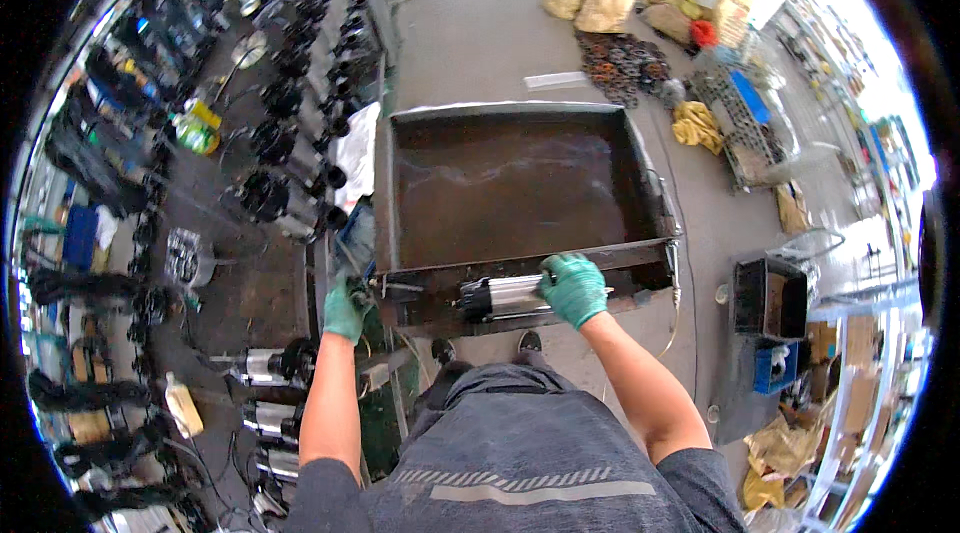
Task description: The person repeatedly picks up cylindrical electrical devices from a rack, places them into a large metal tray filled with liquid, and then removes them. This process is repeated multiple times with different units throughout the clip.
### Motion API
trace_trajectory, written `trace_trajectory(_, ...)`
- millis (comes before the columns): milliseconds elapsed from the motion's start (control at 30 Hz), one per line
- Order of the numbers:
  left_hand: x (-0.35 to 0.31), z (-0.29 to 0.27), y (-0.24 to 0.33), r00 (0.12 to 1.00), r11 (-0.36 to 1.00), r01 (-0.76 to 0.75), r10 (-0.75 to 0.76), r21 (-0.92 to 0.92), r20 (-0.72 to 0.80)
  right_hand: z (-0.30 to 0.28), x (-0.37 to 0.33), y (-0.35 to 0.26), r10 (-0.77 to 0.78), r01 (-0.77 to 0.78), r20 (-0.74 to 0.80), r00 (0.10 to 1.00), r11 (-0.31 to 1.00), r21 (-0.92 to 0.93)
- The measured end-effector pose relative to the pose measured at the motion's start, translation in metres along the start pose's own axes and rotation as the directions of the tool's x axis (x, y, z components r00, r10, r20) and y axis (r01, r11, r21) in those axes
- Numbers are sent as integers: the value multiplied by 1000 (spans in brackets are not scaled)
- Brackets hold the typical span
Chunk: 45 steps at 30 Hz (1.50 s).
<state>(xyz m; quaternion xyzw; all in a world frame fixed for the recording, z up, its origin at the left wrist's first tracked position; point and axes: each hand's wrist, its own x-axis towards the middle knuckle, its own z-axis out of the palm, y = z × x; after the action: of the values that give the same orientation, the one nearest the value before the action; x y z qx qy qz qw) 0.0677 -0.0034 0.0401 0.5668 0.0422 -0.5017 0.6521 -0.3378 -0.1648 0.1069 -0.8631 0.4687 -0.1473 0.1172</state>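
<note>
Gloved hands work at the near edge of a large shallow metal tank (520, 123). A silver cylindrical motor body (505, 295) lies on the tank's near ledge, its long axis running left to right along that edge. The right hand (574, 287), in a green glove, is wrapped closed over the cylinder's right end. The left hand (345, 309), also gloved, sits well to the left at the tank's near-left corner, closed around some small fitting there that I cannot make out. The black cap end of the cylinder points toward the left hand, so the right hand is the nearer one. Beyond, the dark liquid surface fills the tank, and rows of black pump parts (300, 113) line the floor past its left edge.
</note>
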Motion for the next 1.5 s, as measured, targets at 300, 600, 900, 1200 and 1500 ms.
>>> trace_trajectory(300,-127,56,1,782,410,-620,258,668,567,-4,-4,0,37,-38,21,999,999,16)
trace_trajectory(600,-134,168,-29,867,-309,-471,13,827,498,2,-12,44,351,-190,-187,918,799,570)
trace_trajectory(900,-103,170,-55,856,-278,-503,-28,818,517,0,-41,135,428,-832,775,465,510,218)
trace_trajectory(1200,-90,141,-87,731,-164,-655,106,737,674,9,-43,177,-43,-800,873,487,380,465)
trace_trajectory(1500,-98,147,-78,773,-238,-605,50,760,632,-5,-34,174,-125,-730,884,451,518,446)
